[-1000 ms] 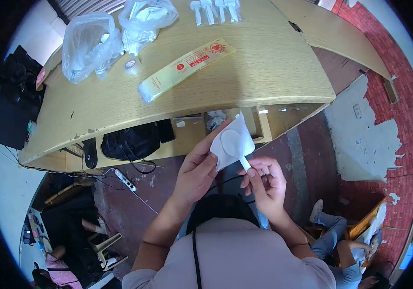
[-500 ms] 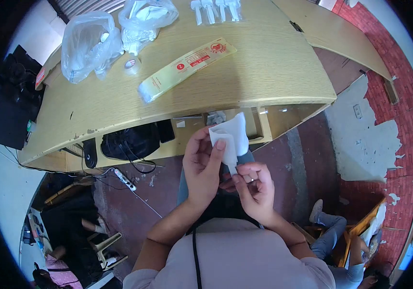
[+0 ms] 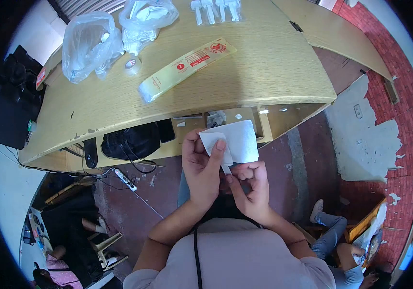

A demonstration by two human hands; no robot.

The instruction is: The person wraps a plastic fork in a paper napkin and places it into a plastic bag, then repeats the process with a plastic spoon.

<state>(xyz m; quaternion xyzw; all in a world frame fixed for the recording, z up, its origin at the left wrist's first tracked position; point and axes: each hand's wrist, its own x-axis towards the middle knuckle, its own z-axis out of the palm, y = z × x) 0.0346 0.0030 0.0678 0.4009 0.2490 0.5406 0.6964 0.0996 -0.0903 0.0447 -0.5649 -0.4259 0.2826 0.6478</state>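
In front of my body I hold a white paper napkin [image 3: 243, 142], partly folded, with a flap standing out to the right. My left hand [image 3: 203, 168] is closed on its left side, the thumb pressing the folded layer flat. Out of the napkin's lower edge comes a narrow white handle [image 3: 226, 170], which looks like plastic; its other end is hidden in the paper. My right hand [image 3: 252, 192] pinches this handle between thumb and fingers, just below the napkin.
On the wooden table [image 3: 274, 62] lie a long yellow packet [image 3: 187, 70], a tape roll [image 3: 132, 66], two plastic bags [image 3: 88, 48] and several packed white utensils [image 3: 216, 10]. An open drawer below holds a black bag [image 3: 132, 142]. Other people sit at lower left and right.
The napkin has turned and its loose flap now spreads wide to the right, over the fingers of my right hand. Both hands keep their hold, and the right hand has shifted slightly left.
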